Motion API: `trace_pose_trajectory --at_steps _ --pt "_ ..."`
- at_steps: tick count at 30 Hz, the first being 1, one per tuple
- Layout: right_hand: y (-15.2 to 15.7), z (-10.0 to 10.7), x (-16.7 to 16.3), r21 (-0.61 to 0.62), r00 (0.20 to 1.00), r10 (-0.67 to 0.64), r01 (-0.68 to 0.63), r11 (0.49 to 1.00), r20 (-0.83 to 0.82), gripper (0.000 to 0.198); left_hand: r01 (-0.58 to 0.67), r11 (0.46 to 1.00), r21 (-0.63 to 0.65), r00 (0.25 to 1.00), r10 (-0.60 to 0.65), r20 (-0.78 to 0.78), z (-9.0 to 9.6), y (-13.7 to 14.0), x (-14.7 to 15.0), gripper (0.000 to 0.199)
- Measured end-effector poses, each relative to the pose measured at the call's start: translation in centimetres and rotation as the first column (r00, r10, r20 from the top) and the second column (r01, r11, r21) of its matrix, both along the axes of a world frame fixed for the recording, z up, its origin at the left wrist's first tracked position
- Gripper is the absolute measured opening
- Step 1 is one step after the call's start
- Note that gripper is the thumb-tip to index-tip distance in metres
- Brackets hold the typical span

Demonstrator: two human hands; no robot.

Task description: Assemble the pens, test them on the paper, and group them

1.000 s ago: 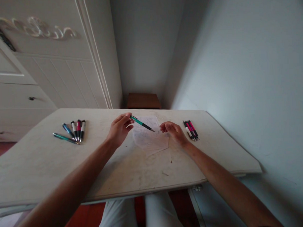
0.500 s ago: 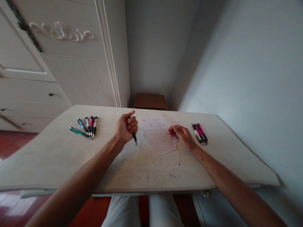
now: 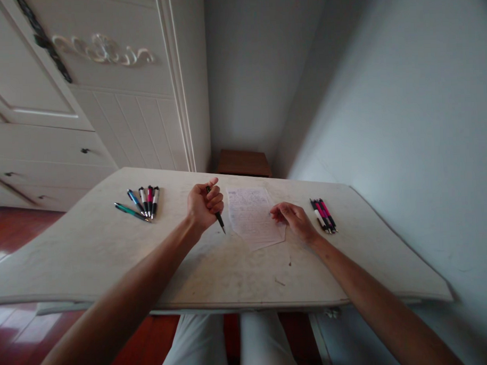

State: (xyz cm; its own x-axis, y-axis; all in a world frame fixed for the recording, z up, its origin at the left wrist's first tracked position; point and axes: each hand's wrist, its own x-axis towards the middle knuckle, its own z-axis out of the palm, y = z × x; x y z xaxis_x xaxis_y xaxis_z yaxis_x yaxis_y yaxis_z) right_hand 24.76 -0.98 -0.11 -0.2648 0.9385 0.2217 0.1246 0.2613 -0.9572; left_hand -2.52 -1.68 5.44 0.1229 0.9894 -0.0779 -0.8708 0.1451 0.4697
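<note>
A black pen (image 3: 220, 221) is gripped in my left hand (image 3: 204, 204), its tip slanting down toward the table just left of a sheet of handwritten paper (image 3: 248, 214). The fingers wrap round its barrel with the thumb raised. At the paper's right edge rests my right hand (image 3: 290, 218), fingers loosely bent and no object visible in them. Whether its fingertips press on the sheet is hard to see. The paper lies flat, covered in lines of writing, with a corner of another sheet showing beneath it.
Several pens (image 3: 144, 203) in blue, green, white and red lie fanned on the left of the white table (image 3: 110, 267). A tight row of pink, white and black pens (image 3: 324, 216) lies at right. Behind are a white cabinet (image 3: 141, 127), a brown wooden box (image 3: 243, 162) and a grey wall.
The pen in my left hand has swung slightly, its tip moving a little to the right. The right hand stays almost still. The whole view has shifted slightly.
</note>
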Motion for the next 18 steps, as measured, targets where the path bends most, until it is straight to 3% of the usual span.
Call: trace_pose_trajectory --at_steps 15,18 --pt "0.0 0.3 0.0 0.015 1.000 0.007 -0.008 1.000 0.021 0.052 0.090 0.994 0.059 0.995 -0.087 -0.051 -0.1 0.0 1.0 0.017" --pt "0.0 0.6 0.0 0.042 1.000 0.002 -0.003 0.999 0.028 0.051 0.101 0.991 0.085 0.990 -0.091 -0.108 -0.2 -0.1 1.6 0.025"
